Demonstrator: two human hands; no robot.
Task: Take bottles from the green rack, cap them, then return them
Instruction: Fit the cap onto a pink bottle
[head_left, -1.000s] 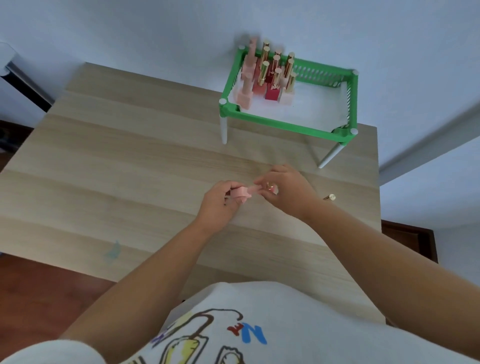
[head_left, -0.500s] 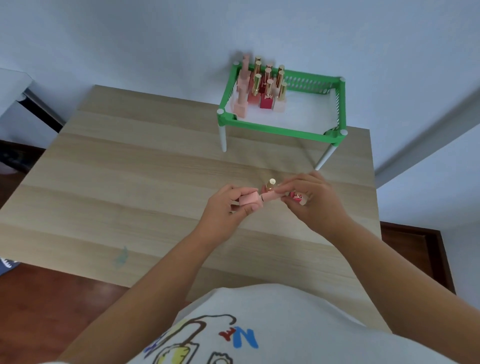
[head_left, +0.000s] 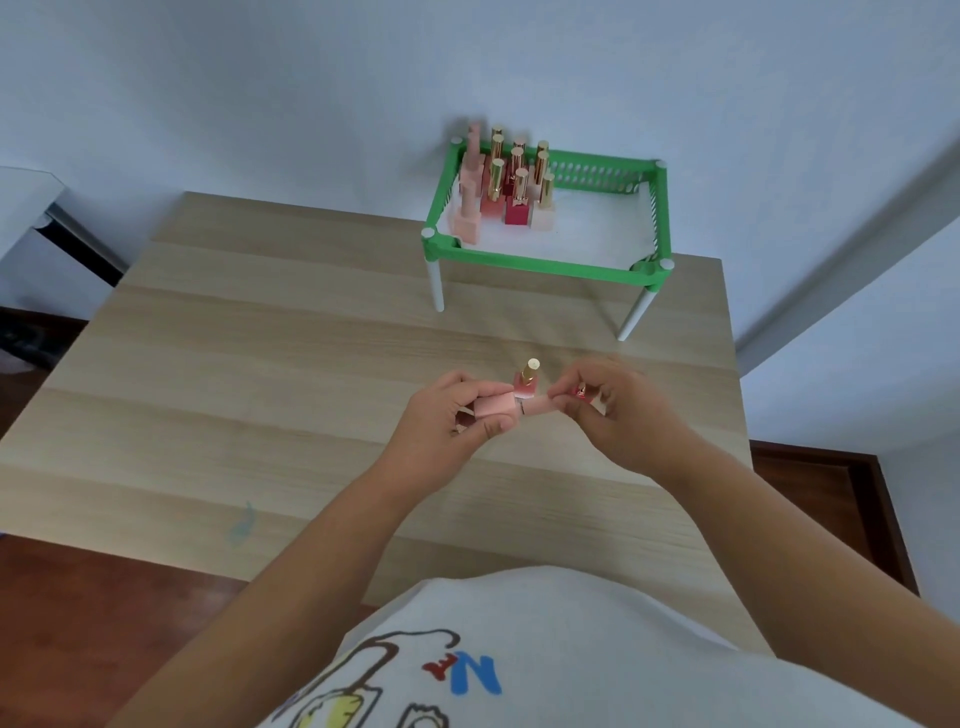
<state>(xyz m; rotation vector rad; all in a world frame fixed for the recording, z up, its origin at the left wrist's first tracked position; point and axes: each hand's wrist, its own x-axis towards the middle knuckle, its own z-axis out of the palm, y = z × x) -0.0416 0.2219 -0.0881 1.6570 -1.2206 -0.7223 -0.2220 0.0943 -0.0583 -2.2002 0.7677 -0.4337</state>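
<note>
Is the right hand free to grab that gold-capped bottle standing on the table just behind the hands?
Probably not yet. The right hand is pinching the cap end of the pink bottle that the left hand holds. The gold-capped bottle stands close behind them, with nothing blocking it once the hand lets go.

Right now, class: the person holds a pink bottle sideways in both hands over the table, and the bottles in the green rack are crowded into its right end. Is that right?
One slip: the head view shows the bottles crowded into the green rack's left end. The rest stands: left hand and right hand hold the pink bottle sideways over the table.
</note>
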